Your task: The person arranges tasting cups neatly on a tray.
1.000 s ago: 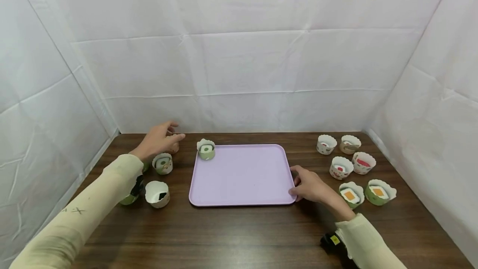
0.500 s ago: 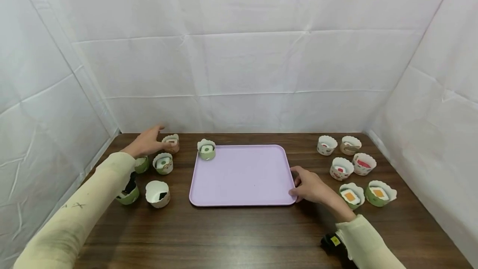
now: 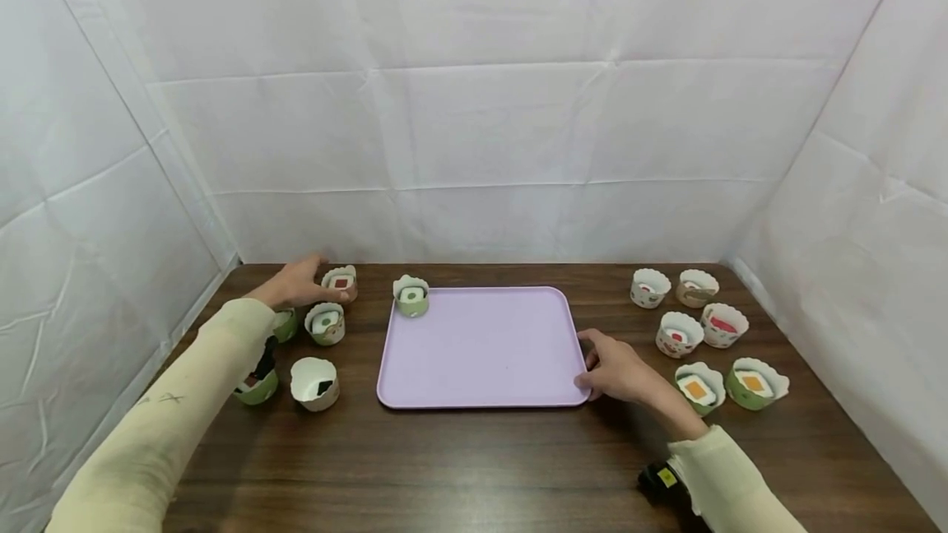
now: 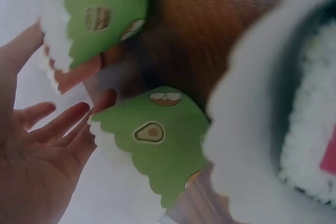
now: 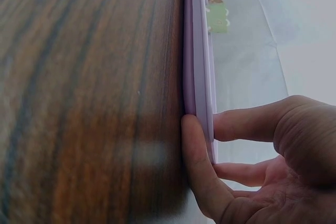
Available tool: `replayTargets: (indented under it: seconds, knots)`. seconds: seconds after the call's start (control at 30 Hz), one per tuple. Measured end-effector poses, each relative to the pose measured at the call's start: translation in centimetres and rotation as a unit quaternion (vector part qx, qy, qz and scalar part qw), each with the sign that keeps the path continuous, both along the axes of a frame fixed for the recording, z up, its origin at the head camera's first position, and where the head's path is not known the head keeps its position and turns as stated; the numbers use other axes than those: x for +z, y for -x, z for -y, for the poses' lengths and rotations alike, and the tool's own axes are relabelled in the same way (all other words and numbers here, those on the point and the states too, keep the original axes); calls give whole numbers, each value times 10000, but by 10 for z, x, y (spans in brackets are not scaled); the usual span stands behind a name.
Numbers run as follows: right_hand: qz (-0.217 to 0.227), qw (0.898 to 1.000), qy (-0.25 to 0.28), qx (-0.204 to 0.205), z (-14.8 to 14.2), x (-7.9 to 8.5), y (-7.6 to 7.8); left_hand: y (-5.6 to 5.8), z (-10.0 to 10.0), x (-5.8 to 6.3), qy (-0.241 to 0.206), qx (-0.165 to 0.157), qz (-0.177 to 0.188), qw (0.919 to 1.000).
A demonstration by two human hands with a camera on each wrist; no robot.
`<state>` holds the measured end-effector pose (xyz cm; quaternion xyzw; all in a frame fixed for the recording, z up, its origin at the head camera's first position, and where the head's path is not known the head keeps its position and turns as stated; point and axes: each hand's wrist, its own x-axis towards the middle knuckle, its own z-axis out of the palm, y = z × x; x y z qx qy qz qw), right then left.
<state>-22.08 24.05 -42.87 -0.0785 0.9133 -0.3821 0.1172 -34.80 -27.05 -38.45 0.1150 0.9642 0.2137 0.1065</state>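
Note:
My left hand (image 3: pixel 296 282) is at the back left, its thumb in front of and fingers behind a brown paper cup (image 3: pixel 350 290) with a red-centred sushi roll (image 3: pixel 341 283). The left wrist view shows its fingers spread around the brown cup (image 4: pixel 81 74), beside green cups; contact cannot be told. My right hand (image 3: pixel 615 366) pinches the right edge of a lilac tray (image 3: pixel 481 348). In the right wrist view, a finger lies against the tray's side (image 5: pixel 197 77) and the thumb at its rim. A green cup (image 3: pixel 411 303) with a green-centred roll stands on the tray's back left corner.
Left of the tray stand a patterned cup (image 3: pixel 324 334), a white-lined cup (image 3: pixel 314 395) with something black inside, and green cups (image 3: pixel 257 389) partly behind my sleeve. Several filled cups (image 3: pixel 696 389) stand at the right. White cloth walls (image 3: pixel 481 105) enclose the wooden table (image 3: pixel 459 467).
My left hand has moved left and down, from above the brown cup to around it, uncovering its red-centred roll. My right hand has stayed at the tray's edge.

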Motion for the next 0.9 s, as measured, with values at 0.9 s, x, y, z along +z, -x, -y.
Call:
replayTargets:
  seconds: [0.9]
  knots:
    - [18,9999,100,-50,0,-1,-1,7,-16,-5,108,36,100,9999]
